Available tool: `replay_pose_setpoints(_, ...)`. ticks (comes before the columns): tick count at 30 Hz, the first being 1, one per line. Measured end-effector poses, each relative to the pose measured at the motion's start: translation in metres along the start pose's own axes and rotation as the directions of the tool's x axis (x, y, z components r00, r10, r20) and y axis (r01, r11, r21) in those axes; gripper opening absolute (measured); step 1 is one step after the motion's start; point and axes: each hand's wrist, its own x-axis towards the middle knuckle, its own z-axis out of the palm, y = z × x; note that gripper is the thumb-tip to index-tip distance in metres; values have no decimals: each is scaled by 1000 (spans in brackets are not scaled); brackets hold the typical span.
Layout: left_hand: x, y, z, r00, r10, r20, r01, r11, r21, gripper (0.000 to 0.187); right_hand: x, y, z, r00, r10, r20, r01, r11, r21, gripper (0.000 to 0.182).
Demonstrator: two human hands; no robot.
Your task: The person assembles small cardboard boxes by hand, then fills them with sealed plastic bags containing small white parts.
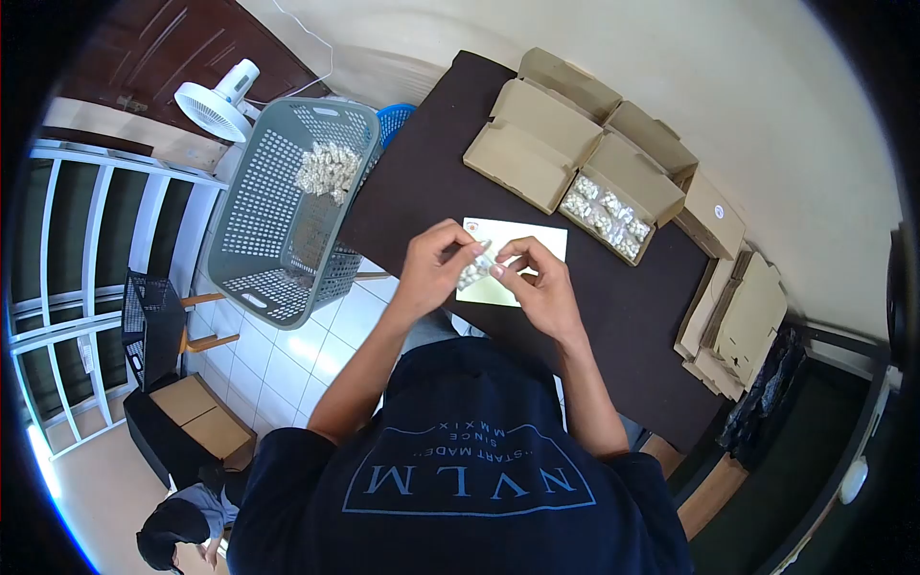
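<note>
The left hand [431, 268] was nearly closed, its thumb and fingertips pinching one small clear bag [471, 277] of pale pieces. The right hand [546, 292] gripped the same bag from the other side, thumb and bent fingers close to its top edge. The bag hung between the two hands, over one pale sheet [548, 241] on the dark table [613, 321].

Beyond the right hand, further up the table, one open box [644, 182] held several filled bags [606, 213], too tightly packed to count surely. One open lid [533, 144] stood just beside it, nearer the left hand, and one closed box [714, 213] lay to its right. Well to the right of the right hand was one stack of cardboard [749, 309].

Out past the left hand, off the table, one grey basket [251, 216] held one pile [329, 171] of pale packets, near one blue basket [395, 119] and one white fan [213, 110].
</note>
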Motion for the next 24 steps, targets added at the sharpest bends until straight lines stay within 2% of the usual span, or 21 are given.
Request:
replay_pose_setpoints(2, 0, -1, 9, 1000, -17, 6, 17, 997, -74, 9, 2, 12, -1, 997, 53, 54, -54, 998, 26, 12)
replay_pose_setpoints(4, -1, -4, 11, 992, -97, -85, 96, 995, -20, 14, 5, 20, -3, 984, 116, 132, -127, 989, 78, 11)
replay_pose_setpoints(7, -5, -19, 8, 981, -182, -68, 180, 983, -29, 16, 10, 26, -2, 990, 77, 116, -88, 992, 91, 9)
replay_pose_setpoints(9, -7, -28, 0, 986, -152, -67, 146, 985, -87, 19, 21, 31, -9, 988, 83, 130, -93, 993, 75, 6)
replay_pose_setpoints(11, -6, -36, -13, 962, -226, -151, 209, 971, -119, 17, 42, 37, -24, 1000, -5, -18, 5, 1000, -29, 2)
replay_pose_setpoints(13, -9, -42, -32, 957, -238, -164, 222, 969, -108, 18, 72, 50, -50, 997, -45, -56, 28, 960, -277, 1)
replay_pose_setpoints(15, -11, -49, -49, 941, -256, -223, 232, 964, -131, 16, 110, 58, -70, 975, -222, 23, 196, 802, -565, 8)
replay_pose_setpoints(16, -12, -50, -60, 934, -267, -237, 244, 962, -122, 16, 127, 62, -76, 975, -219, 28, 195, 798, -570, 8)
replay_pose_setpoints(18, -13, -52, -82, 924, -282, -259, 260, 959, -117, 16, 158, 70, -83, 989, -112, 98, 148, 663, -734, 9)
replay_pose_setpoints(19, -14, -51, -94, 914, -295, -279, 277, 955, -104, 16, 170, 75, -86, 989, -105, 106, 149, 660, -736, 9)
replay_pose_setpoints(22, -16, -54, -140, 874, -341, -346, 334, 939, -83, 20, 206, 98, -87, 934, 11, 358, 326, 385, -863, 7)
replay_pose_setpoints(23, -17, -58, -158, 858, -352, -375, 357, 932, -60, 21, 212, 108, -88, 928, 14, 372, 339, 385, -859, 7)
replay_pose_setpoints(24, -19, -63, -177, 846, -358, -395, 363, 930, -65, 21, 216, 117, -87, 903, 92, 419, 369, 331, -869, 6)
